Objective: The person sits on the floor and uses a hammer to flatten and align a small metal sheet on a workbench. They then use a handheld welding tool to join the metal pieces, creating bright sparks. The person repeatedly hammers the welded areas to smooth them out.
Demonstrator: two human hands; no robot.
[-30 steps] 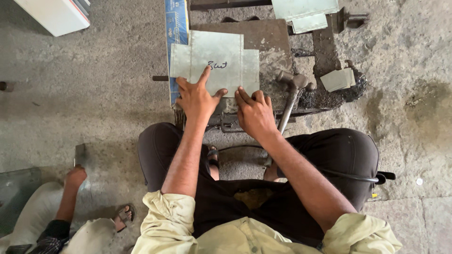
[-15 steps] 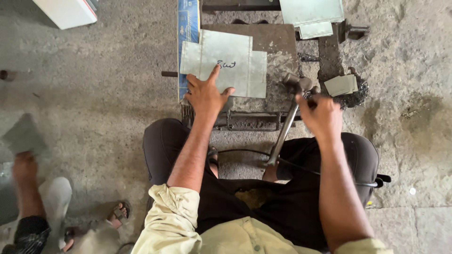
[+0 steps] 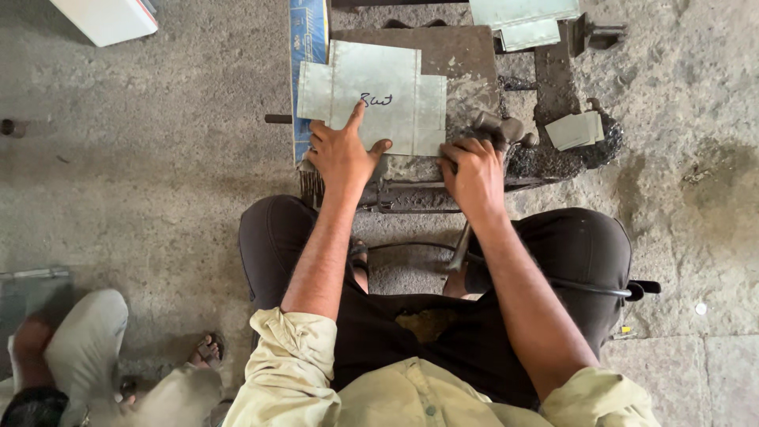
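- concrete floor [image 3: 142,158] carries everything here, rough and grey, with the person sitting on it and a low iron work block [image 3: 466,55] right in front of their knees
- sheet metal piece [image 3: 379,95] is the main thing: a pale grey cross-ish cutout with notched corners, lying flat across the near-left part of the block, some dark handwriting near its middle. looks thin and light but stiff, edges probably sharp, so i'd press it flat from the top or take it by a straight side, not the corners
- blue printed strip [image 3: 308,47], long and narrow, runs along the left edge of the block, partly under the sheet
- white box [image 3: 107,17] with a red edge sits at the far-left corner of the floor
- more pale sheet pieces [image 3: 526,20] at the far edge of the block, and a small folded one [image 3: 577,130] off its right side
- left hand [image 3: 341,154] lies spread on the sheet's near edge, fingers open, index pointing up
- right hand [image 3: 474,170] is curled closed around a hammer [image 3: 498,130], head just beside the sheet's right edge
- someone else's sandalled foot [image 3: 207,348] near the bottom-left
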